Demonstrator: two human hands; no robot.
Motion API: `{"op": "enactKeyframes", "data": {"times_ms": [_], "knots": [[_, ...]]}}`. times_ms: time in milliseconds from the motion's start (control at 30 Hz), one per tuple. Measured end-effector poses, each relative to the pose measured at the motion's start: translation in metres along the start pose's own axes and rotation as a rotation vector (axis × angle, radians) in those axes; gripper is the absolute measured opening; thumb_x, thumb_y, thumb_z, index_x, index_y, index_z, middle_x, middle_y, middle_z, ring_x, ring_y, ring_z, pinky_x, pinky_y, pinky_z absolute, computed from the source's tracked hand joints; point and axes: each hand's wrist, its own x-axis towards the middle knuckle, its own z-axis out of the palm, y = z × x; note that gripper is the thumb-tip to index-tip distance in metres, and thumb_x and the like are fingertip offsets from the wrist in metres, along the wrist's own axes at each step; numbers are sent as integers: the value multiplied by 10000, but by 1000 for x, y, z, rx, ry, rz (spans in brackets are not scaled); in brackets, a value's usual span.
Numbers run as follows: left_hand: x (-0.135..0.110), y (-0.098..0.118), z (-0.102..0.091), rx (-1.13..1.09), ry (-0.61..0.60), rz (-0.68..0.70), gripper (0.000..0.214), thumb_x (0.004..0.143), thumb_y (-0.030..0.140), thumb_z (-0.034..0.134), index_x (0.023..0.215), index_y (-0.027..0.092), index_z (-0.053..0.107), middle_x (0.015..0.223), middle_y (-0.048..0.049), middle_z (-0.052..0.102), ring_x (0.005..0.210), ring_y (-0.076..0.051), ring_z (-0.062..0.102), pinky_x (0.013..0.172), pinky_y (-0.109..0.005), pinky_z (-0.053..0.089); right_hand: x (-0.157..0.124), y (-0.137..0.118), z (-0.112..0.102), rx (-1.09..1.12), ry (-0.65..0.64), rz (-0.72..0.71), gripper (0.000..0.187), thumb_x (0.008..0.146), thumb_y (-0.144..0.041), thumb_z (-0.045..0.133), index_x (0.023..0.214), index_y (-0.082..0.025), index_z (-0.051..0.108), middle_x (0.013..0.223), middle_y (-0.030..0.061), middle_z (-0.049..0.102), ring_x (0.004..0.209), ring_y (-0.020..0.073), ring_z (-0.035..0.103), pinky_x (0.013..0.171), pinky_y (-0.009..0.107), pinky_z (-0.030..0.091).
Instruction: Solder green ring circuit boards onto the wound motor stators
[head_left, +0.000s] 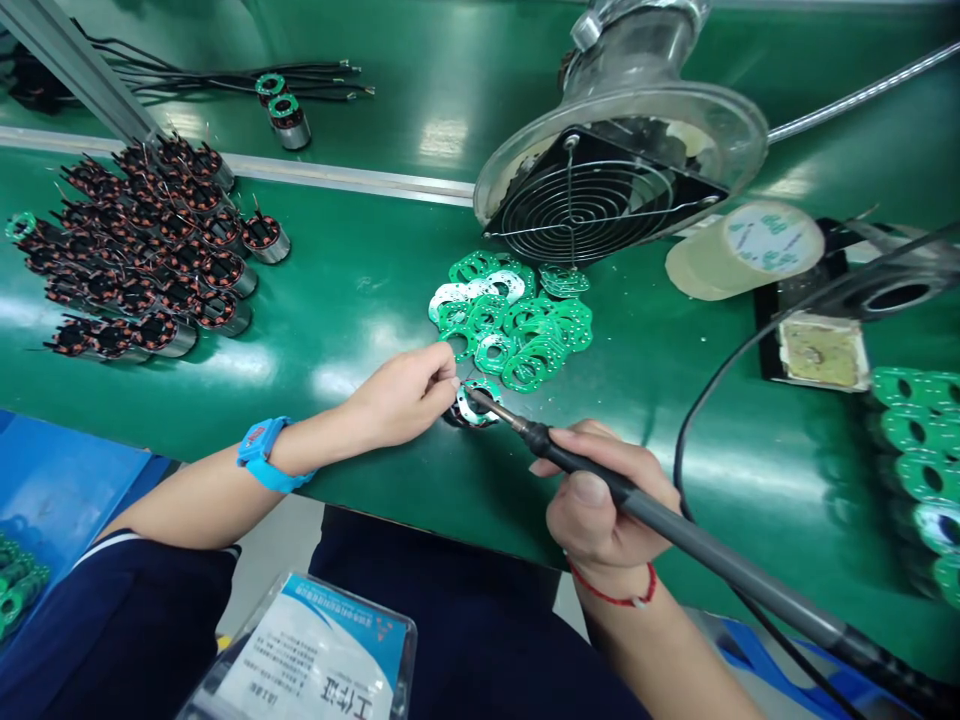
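Observation:
My right hand grips a soldering iron by its dark handle. Its thin tip points left and meets the near left part of a ring-shaped circuit board, which sits on a small motor stator. Close against that stator's left side is my left hand, fingers pinched together; what they hold is too small to make out. Just beyond lies a loose pile of green ring circuit boards, a few with their white side up.
Many stators with copper windings stand at the left. A fan in a clear hood overhangs the back. To the right are a tape roll, a sponge tray, the iron's black cable and rows of green boards.

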Motion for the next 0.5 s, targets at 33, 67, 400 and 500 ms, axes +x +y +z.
{"op": "enactKeyframes", "data": {"times_ms": [33,67,400,500], "knots": [[0,0,0,2,3,0,139,839,129,459,717,187,425,586,59,417,544,-88,366,543,-251,275,2,-1,1,33,14,-21,238,939,-372,467,1032,-215,620,622,2,592,503,173,591,523,343,474],[0,1,0,5,7,0,144,839,125,458,715,187,419,586,59,414,543,-87,364,543,-251,275,3,-3,1,60,26,-39,224,936,-348,480,1041,-209,622,625,2,595,505,168,590,523,337,472],[-1,3,4,146,52,31,170,830,102,449,706,194,377,605,51,403,552,-97,349,540,-261,258,4,-8,5,56,72,-107,184,910,-280,540,1053,-204,627,608,-19,591,473,142,560,511,315,462],[0,5,4,159,50,27,168,818,93,448,706,193,374,606,49,400,552,-98,351,542,-263,257,1,-7,2,48,53,-62,203,929,-327,518,1065,-212,616,631,-9,618,499,163,601,517,334,488]]}}
